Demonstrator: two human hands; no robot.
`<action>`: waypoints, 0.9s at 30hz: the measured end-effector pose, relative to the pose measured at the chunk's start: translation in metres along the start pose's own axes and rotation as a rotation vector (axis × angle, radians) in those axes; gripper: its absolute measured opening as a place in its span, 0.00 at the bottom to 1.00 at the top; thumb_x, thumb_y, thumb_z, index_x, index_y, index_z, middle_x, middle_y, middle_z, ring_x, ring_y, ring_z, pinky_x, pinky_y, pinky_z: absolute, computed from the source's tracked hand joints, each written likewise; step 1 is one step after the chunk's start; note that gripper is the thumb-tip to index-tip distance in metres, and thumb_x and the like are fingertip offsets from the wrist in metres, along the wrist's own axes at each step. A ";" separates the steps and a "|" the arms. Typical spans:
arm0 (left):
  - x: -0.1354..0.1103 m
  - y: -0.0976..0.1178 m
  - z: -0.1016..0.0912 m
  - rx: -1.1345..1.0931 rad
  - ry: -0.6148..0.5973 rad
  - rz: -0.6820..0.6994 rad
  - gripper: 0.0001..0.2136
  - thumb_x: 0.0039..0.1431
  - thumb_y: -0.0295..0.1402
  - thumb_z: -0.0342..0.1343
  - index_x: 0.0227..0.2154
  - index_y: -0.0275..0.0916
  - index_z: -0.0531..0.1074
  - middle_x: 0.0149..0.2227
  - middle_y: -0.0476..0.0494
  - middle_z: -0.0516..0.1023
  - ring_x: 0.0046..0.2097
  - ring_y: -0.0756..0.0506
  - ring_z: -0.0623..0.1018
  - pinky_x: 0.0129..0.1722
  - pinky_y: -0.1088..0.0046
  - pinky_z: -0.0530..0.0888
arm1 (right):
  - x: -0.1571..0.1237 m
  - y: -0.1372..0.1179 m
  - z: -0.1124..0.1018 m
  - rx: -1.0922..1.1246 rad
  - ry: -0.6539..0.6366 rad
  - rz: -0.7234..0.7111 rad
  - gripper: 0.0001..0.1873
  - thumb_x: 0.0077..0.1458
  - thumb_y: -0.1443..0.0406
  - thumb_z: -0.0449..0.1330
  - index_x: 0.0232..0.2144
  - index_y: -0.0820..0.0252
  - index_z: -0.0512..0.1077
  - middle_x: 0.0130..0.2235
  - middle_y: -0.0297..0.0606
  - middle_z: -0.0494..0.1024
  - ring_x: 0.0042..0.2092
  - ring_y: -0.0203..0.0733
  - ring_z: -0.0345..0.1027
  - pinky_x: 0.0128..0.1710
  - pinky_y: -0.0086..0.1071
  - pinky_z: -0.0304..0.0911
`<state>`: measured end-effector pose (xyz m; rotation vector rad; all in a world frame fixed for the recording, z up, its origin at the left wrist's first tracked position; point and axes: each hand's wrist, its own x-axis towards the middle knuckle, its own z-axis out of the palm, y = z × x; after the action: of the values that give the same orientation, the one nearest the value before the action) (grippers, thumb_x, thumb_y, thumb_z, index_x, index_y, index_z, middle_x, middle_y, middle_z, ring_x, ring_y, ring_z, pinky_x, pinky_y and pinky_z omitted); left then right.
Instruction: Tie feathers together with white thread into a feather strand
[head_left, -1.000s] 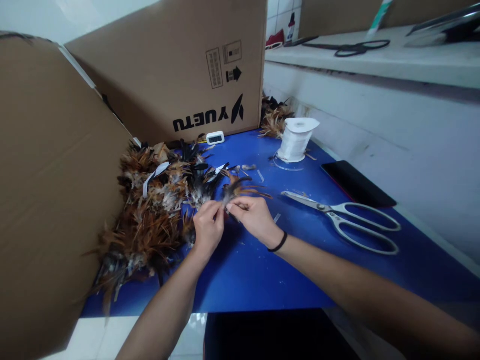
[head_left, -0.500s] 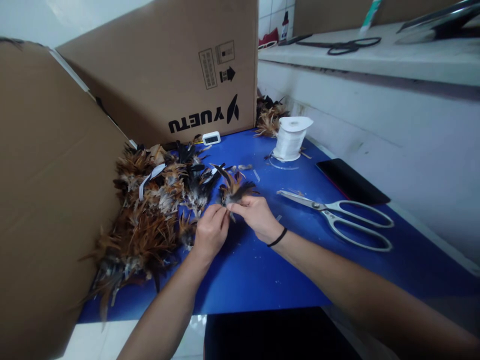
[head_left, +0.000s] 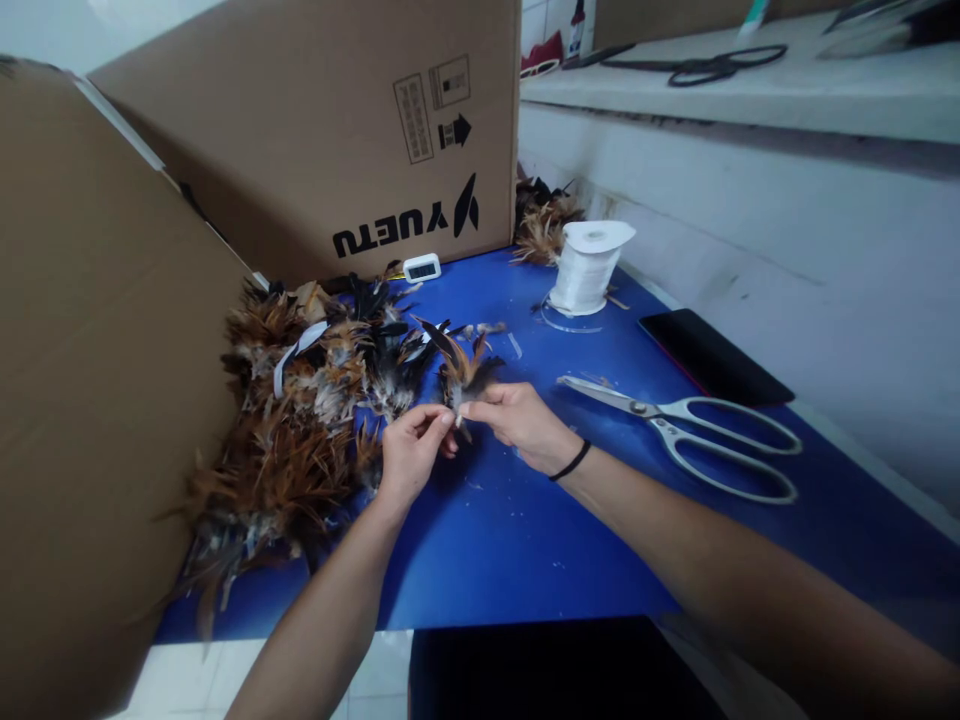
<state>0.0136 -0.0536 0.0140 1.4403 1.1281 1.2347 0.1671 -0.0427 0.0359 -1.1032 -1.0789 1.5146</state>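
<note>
My left hand [head_left: 409, 455] and my right hand [head_left: 517, 422] meet over the blue table [head_left: 525, 540], both pinching the base of a small bunch of brown and black feathers [head_left: 459, 370] that fans upward. A black band circles my right wrist. Just left of my hands lies a large heap of brown, black and white feathers [head_left: 300, 420] with white strips in it.
Large scissors [head_left: 690, 435] lie to the right of my hands. A white spool [head_left: 589, 268] and a black phone [head_left: 712, 358] sit farther right. Cardboard boxes [head_left: 322, 130] wall the left and back. A small white device [head_left: 421, 267] rests by the box. Another pair of scissors lies on the ledge.
The feather bunch has been lifted from lying flat to standing upright between my fingertips. Both hands stayed close together and shifted slightly.
</note>
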 end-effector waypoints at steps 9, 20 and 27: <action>-0.003 -0.001 0.003 0.035 0.077 0.195 0.06 0.53 0.34 0.58 0.28 0.35 0.72 0.31 0.47 0.72 0.22 0.54 0.73 0.19 0.78 0.72 | 0.000 0.005 0.000 -0.002 -0.066 0.053 0.20 0.38 0.57 0.65 0.14 0.59 0.58 0.12 0.20 0.53 0.17 0.25 0.41 0.18 0.26 0.38; -0.008 0.000 0.001 0.284 0.053 0.470 0.03 0.57 0.28 0.54 0.31 0.36 0.71 0.37 0.45 0.71 0.23 0.56 0.72 0.24 0.77 0.73 | -0.004 0.000 -0.001 -0.085 -0.152 0.084 0.10 0.44 0.61 0.60 0.19 0.62 0.68 0.13 0.23 0.56 0.17 0.26 0.44 0.19 0.27 0.40; -0.007 -0.002 0.004 0.109 -0.022 0.407 0.03 0.59 0.29 0.51 0.31 0.36 0.68 0.36 0.45 0.73 0.23 0.55 0.73 0.23 0.76 0.72 | -0.004 -0.003 -0.007 -0.084 -0.206 0.139 0.08 0.44 0.63 0.60 0.20 0.62 0.69 0.14 0.23 0.58 0.15 0.24 0.40 0.15 0.26 0.33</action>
<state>0.0165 -0.0599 0.0101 1.8241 0.9247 1.4469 0.1747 -0.0452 0.0376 -1.1163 -1.2370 1.7361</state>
